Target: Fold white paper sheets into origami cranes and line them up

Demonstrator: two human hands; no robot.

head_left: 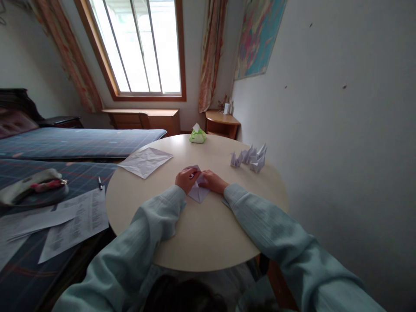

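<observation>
We see both hands at centre of surface (pixel 201 242), working folded paper (pixel 198 193). Left hand (pixel 186 178): grip clamped on upper flap at paper's 11 o'clock. Right hand (pixel 213 181) lies on paper at 1 o'clock; pinching or only pressing, we cannot tell. Step, as we judge: setting crease. Next move calls for edges aligned and paper pinned flat. Fingertips hidden behind knuckles, fold shape hard to read. Creased sheet (pixel 145 161) at 10 o'clock, folded figures (pixel 251 158) at 2 o'clock.
</observation>
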